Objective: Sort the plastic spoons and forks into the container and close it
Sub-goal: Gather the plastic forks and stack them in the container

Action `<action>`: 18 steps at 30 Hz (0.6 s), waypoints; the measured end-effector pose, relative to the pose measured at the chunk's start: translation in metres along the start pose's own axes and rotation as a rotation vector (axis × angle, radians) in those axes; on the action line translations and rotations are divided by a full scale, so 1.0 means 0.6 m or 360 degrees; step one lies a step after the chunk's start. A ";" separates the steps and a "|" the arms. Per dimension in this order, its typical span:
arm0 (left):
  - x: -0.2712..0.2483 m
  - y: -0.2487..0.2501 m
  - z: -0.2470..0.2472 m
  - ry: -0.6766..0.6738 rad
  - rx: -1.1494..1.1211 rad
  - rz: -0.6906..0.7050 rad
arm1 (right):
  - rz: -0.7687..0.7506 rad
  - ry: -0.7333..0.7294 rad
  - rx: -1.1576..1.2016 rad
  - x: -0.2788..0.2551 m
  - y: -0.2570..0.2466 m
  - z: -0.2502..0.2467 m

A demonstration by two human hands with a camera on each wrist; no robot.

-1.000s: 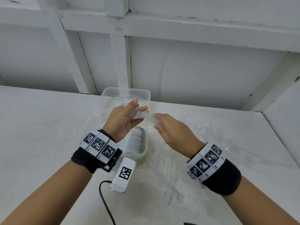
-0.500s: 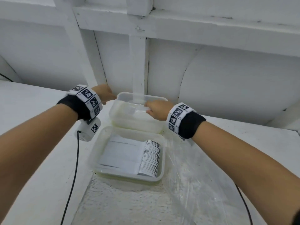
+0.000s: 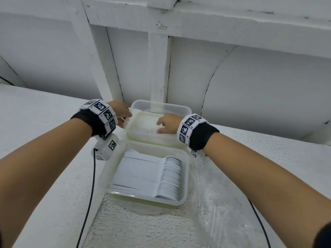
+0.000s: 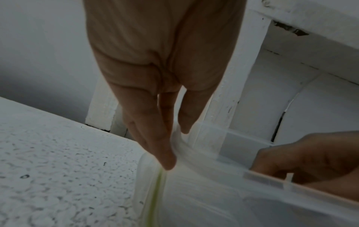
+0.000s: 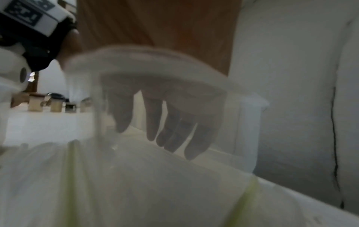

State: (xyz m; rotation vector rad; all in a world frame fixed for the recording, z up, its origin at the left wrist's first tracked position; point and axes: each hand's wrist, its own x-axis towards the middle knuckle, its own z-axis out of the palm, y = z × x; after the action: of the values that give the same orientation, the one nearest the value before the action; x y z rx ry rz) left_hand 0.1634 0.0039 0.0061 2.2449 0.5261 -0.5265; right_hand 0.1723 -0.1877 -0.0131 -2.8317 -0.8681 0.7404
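Both our hands are on the clear lid behind the open container.

We pinch the lid's (image 3: pixel 159 108) left edge with the thumb and fingers (image 4: pixel 165 159) of our left hand (image 3: pixel 121 111). Our right hand (image 3: pixel 168 123) lies over the lid's right side, its fingers (image 5: pixel 153 122) loosely spread and seen through the plastic. The container (image 3: pixel 186 176) sits open on the white table (image 3: pixel 44 122), just in front of the lid, and holds a nested row of white plastic spoons (image 3: pixel 172 178). Crumpled clear plastic wrap (image 3: pixel 223 203) lies beside it on the right.
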 end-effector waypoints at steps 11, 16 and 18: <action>-0.003 -0.001 0.000 0.0026 -0.0014 0.0010 | 0.0100 0.0016 0.0360 0.003 -0.008 0.012; -0.029 0.003 -0.010 0.0090 0.0166 0.0083 | 0.0113 0.0058 0.0312 -0.021 -0.005 0.000; -0.045 0.007 -0.019 0.0182 0.0323 0.0190 | 0.0086 0.0147 0.0322 -0.045 -0.004 -0.012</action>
State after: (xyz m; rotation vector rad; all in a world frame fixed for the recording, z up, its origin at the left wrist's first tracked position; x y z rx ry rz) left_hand 0.1454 0.0041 0.0297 2.4938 0.4078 -0.4074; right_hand 0.1549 -0.2003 0.0051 -2.6950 -0.6650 0.6572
